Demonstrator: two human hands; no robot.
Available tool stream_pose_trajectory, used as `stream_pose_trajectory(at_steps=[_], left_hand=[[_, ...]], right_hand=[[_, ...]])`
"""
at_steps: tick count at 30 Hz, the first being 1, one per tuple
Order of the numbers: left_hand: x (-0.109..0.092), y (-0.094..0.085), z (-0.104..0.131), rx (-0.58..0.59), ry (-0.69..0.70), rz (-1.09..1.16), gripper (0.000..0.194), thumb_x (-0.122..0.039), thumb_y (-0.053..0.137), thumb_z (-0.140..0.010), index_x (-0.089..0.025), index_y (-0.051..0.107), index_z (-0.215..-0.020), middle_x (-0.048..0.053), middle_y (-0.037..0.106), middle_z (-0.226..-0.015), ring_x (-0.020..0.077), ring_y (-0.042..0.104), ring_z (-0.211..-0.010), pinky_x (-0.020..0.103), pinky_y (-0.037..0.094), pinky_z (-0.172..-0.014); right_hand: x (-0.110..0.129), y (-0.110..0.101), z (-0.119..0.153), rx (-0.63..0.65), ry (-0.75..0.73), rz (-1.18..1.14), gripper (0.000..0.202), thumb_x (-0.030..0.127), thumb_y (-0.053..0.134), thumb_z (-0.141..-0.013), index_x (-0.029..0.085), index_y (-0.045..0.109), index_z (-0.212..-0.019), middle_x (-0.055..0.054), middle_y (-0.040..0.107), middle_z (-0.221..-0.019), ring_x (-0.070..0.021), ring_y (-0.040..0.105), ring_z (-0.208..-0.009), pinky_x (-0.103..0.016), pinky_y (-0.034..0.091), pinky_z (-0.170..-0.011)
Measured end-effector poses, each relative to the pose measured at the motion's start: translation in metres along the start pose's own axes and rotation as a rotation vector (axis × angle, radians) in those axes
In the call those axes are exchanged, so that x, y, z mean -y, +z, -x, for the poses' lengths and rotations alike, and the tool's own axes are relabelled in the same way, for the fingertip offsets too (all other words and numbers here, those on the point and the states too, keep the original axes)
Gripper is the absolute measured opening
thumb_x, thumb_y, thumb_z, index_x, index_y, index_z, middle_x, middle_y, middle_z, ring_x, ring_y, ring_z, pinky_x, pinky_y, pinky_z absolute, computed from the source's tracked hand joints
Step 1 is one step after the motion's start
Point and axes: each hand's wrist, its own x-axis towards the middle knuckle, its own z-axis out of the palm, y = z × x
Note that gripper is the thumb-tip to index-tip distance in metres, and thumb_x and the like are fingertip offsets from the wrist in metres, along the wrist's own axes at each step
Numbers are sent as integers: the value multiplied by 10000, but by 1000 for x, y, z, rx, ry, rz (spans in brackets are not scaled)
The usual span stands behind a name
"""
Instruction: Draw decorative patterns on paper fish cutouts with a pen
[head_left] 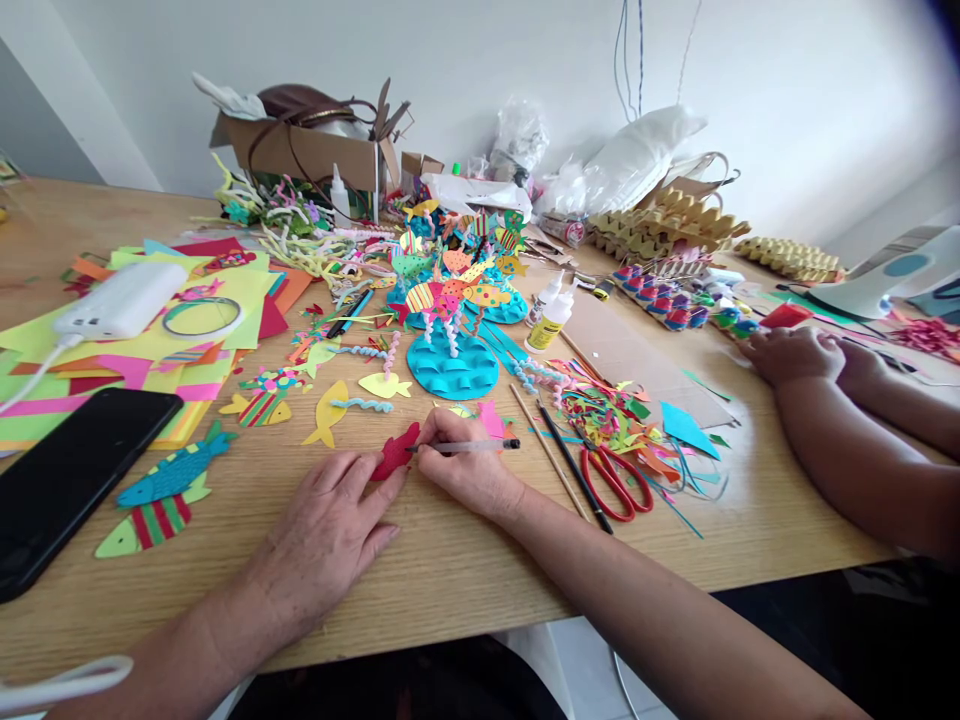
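Observation:
A small red fish cutout (395,452) lies on the table in front of me. My left hand (341,510) rests flat beside it, fingers apart, with fingertips pressing on its left end and lower edge. In my right hand (457,462) is a pen (469,447), gripped near its tip, which touches or nearly touches the red fish. A yellow fish cutout (328,415) with a blue twisted strip lies just beyond my left hand. Behind my right hand is a pink paper piece (491,420), partly hidden. Striped and blue paper fish (176,478) lie to the left.
A blue base (452,365) carries paper fish on curly stems. Red-handled scissors (616,485), a black pencil (574,465) and paper scraps lie right. A glue bottle (550,322) stands behind. Left are a phone (82,480) and coloured sheets (251,300). Another person's hands (799,358) rest at right.

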Motion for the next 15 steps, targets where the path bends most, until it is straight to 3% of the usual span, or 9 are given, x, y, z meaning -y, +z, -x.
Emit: stream_pose_trajectory(at_steps=[15], left_hand=[[1,1,1,-2,0,-1,396,-239,529,-849,-181,543,-1240,128,521,-1146,288,435,-1046,441,426,-906]], right_hand=[[2,0,1,13,-20,53,106,103,486,-637,192,441,-603,54,452,-540,-84,383,-498,-205,296,-482]])
